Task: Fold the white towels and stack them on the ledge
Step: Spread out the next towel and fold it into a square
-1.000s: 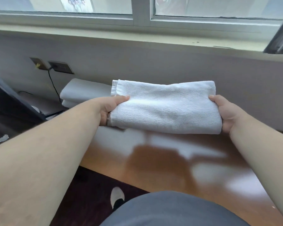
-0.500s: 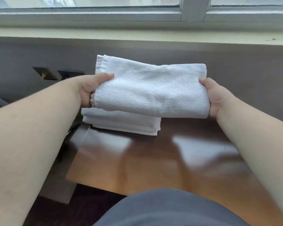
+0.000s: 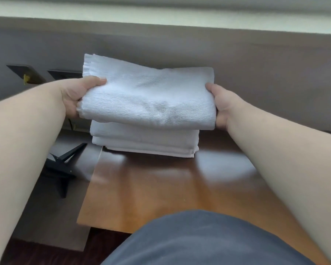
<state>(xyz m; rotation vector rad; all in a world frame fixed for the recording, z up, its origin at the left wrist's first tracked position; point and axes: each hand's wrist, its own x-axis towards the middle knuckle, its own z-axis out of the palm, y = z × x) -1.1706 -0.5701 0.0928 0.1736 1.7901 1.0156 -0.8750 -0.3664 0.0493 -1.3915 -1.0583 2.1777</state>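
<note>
I hold a folded white towel (image 3: pixel 147 98) flat between both hands, just above a stack of folded white towels (image 3: pixel 145 142). My left hand (image 3: pixel 76 96) grips its left end, thumb on top. Its right end is pinched by my right hand (image 3: pixel 221 107). The stack lies at the back left corner of the glossy wooden ledge (image 3: pixel 161 188), against the grey wall. The held towel covers most of the stack; only the stack's front edges show. I cannot tell whether the held towel touches the stack.
Two dark wall sockets (image 3: pixel 25 73) sit on the grey wall at the left, with a black cable below. A dark stand (image 3: pixel 63 169) is on the floor left of the ledge. The window sill (image 3: pixel 161 18) runs across the top.
My hands carried the folded towel to the left, until it came over the stack. The view shifted left and down with them, and the window has left the frame.
</note>
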